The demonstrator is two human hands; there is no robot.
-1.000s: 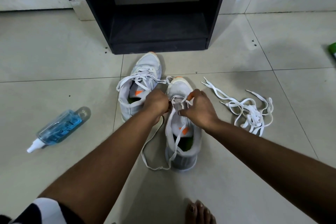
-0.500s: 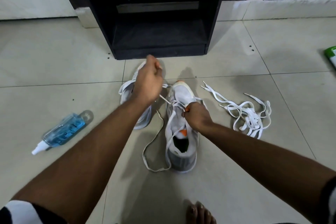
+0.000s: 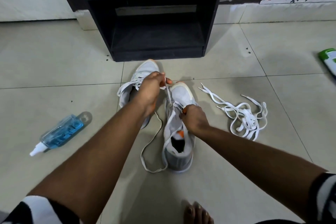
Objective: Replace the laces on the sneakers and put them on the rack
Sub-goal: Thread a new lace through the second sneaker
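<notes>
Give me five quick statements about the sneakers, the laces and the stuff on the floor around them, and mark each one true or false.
1. The left hand pinches a lace that runs down to the nearer sneaker. True.
2. The right hand rests flat on the floor. False: it grips the nearer sneaker at its lacing.
3. A loose pile of white laces lies on the floor to the right of the sneakers. True.
4. Both sneakers are already on the dark rack. False: both are on the floor tiles in front of it, the farther sneaker closest to it.
5. The blue spray bottle stands upright. False: it lies on its side, left of the sneakers.
</notes>
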